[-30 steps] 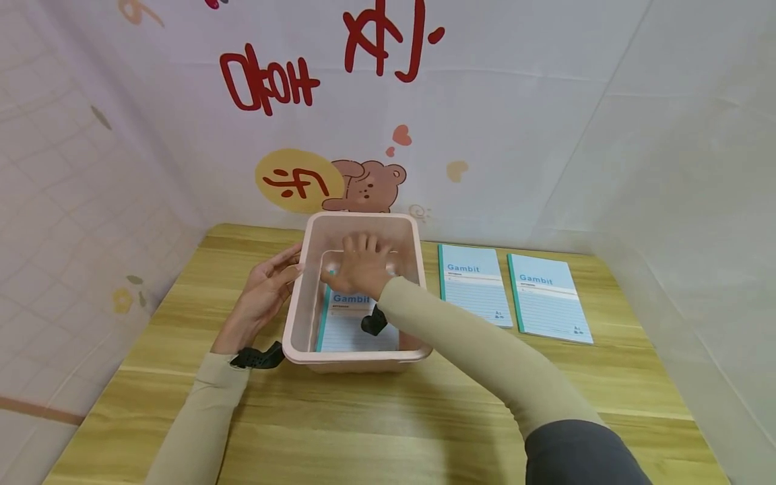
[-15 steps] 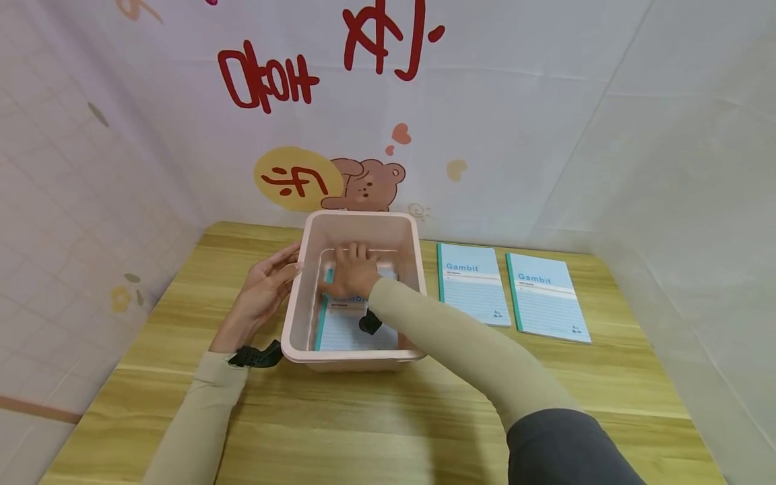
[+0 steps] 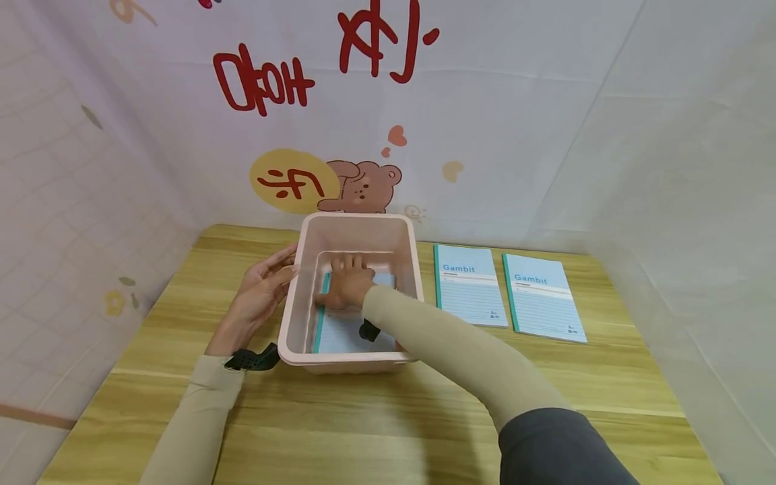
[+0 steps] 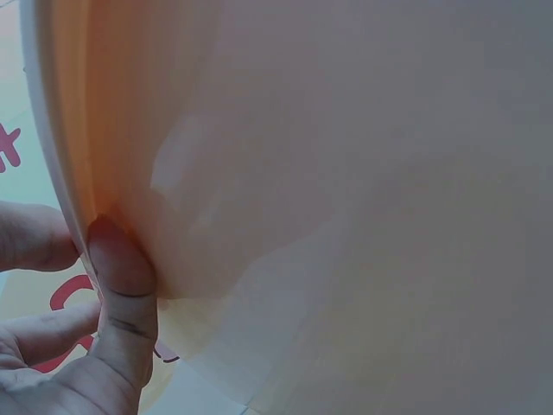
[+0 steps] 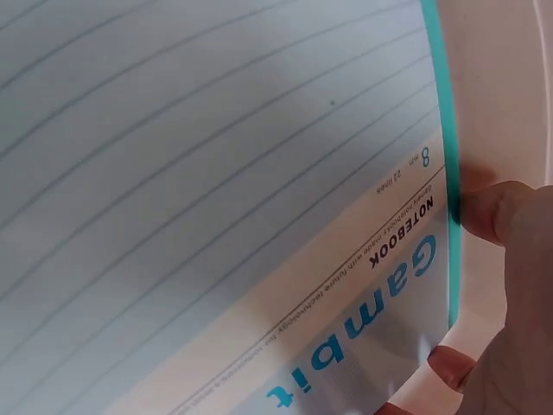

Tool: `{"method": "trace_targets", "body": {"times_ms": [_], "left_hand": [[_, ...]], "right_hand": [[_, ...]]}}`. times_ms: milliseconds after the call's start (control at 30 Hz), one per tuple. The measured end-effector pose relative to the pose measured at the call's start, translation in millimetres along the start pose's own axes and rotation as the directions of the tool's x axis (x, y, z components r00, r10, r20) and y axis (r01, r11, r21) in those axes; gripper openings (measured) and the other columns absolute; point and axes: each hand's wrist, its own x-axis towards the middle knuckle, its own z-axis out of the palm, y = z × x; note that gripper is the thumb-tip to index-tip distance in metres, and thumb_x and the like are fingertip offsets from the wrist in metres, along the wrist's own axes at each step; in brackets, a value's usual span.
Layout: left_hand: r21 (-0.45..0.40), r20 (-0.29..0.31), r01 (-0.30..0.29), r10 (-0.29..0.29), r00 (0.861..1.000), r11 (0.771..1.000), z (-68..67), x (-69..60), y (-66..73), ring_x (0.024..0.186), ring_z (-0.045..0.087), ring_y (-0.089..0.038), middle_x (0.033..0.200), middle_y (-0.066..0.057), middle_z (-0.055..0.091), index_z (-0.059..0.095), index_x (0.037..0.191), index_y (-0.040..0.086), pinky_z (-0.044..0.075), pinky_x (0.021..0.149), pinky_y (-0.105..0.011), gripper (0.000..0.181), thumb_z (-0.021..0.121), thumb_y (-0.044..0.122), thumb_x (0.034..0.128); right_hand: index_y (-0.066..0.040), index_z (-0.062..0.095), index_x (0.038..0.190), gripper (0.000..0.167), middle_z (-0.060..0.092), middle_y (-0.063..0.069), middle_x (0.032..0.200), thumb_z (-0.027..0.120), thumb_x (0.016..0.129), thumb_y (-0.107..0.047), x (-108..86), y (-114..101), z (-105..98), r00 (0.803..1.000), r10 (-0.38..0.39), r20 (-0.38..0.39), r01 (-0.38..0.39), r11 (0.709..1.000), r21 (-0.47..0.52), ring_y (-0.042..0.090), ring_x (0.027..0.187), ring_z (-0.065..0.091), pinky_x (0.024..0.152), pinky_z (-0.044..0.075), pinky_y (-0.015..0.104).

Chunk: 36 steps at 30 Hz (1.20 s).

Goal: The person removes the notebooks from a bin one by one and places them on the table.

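My left hand (image 3: 257,300) lies against the outer left side of a pale pink plastic bin (image 3: 358,358). Its thumb touches the wall just below the rim in the left wrist view, with other fingers close by. Inside the bin, a light-blue Gambit notebook (image 3: 345,335) with a teal spine lies on the bottom. Over its upper part my right hand (image 3: 347,284) reaches down with fingers spread. In the right wrist view, the thumb (image 5: 497,210) touches the spine of the notebook (image 5: 259,173), and fingertips (image 5: 451,365) rest at its top edge. Whether more notebooks lie beneath is hidden.
Two more Gambit notebooks, one (image 3: 469,286) nearer the bin and one (image 3: 543,297) farther right, lie flat on the wooden table (image 3: 339,431). A white printed backdrop (image 3: 497,108) rises behind the table.
My right hand has moved lower and toward the front inside the bin, covering the notebook's title. My left hand stays at the bin's side. The view has shifted slightly.
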Motion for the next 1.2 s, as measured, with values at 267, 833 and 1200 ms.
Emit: {"method": "trace_targets", "body": {"times_ms": [267, 833, 1200], "left_hand": [[-0.001, 0.004, -0.006, 0.006, 1.000, 1.000, -0.8, 0.2, -1.1, 0.105, 0.064, -0.006, 0.126, -0.001, 0.055, 0.029, 0.160, 0.001, 0.057, 0.086, -0.016, 0.063, 0.058, 0.008, 0.1046], [-0.016, -0.009, 0.004, -0.005, 1.000, 1.000, 0.6, 0.1, 0.3, 0.104, 0.064, -0.006, 0.125, -0.001, 0.054, 0.030, 0.160, 0.001, 0.058, 0.086, -0.016, 0.064, 0.059, 0.007, 0.1036], [-0.010, -0.013, 0.008, -0.008, 1.000, 1.000, 0.2, 0.1, -0.8, 0.108, 0.064, -0.007, 0.126, -0.001, 0.054, 0.030, 0.161, 0.003, 0.057, 0.088, -0.016, 0.065, 0.060, 0.008, 0.1036]], "right_hand": [[-0.019, 0.020, 0.159, 0.105, 0.031, 0.012, 0.159, 0.053, 0.083, -0.084, 12.5, -3, 3, 0.999, 0.038, 0.002, -0.038, 0.998, -0.041, 0.033, 0.144, 0.032, 0.112, 0.043, 0.059], [-0.021, 0.017, 0.163, 0.111, 0.038, 0.013, 0.161, 0.050, 0.081, -0.089, 4.4, -2, -11, 0.998, 0.059, -0.012, -0.060, 0.995, -0.085, 0.035, 0.146, 0.039, 0.113, 0.040, 0.065], [-0.019, 0.032, 0.158, 0.094, 0.047, 0.015, 0.155, 0.046, 0.089, -0.082, 1.4, 2, -11, 0.999, -0.025, -0.026, 0.023, 0.998, -0.066, 0.036, 0.143, 0.043, 0.119, 0.031, 0.058]]}}
